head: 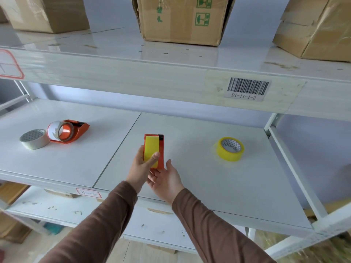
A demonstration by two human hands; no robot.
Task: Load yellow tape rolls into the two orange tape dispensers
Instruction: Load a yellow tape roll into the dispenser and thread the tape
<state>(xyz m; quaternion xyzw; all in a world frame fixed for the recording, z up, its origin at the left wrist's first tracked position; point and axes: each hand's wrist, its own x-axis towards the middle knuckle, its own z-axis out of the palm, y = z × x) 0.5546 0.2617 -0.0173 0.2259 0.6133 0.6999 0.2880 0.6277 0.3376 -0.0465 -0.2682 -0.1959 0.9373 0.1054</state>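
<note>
An orange tape dispenser (161, 152) with a yellow tape roll (151, 149) in it is held above the middle of the white shelf. My left hand (142, 166) grips it from the left, thumb across the yellow roll. My right hand (165, 179) is open, palm up, under the dispenser's lower end. A second yellow tape roll (230, 149) lies flat on the shelf to the right. Another orange dispenser (74, 132) rests at the left, holding a whitish, near-empty roll (55, 130).
A grey tape roll (33, 139) lies flat touching the left dispenser. Cardboard boxes (182, 19) stand on the upper shelf, whose front beam (133, 76) carries a barcode label. A white upright post (296, 171) bounds the shelf on the right.
</note>
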